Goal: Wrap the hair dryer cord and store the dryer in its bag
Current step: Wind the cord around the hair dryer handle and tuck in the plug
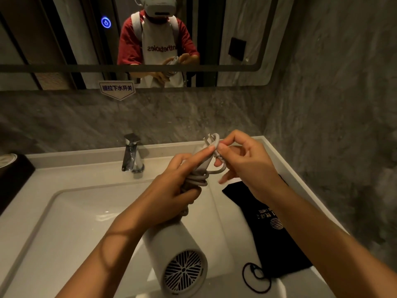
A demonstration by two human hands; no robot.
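Note:
A white hair dryer hangs over the sink with its grille end toward me. My left hand grips its handle, where several turns of the grey cord are wound. My right hand pinches the end of the cord just below the plug, whose prongs point up and away. A loose loop of cord curves between my two hands. The black drawstring bag lies flat on the counter to the right, its black drawstring looped by the front edge.
A white sink basin lies below my hands, with a chrome faucet at its back. A dark box stands at the left edge. A mirror hangs above; grey stone walls close in behind and to the right.

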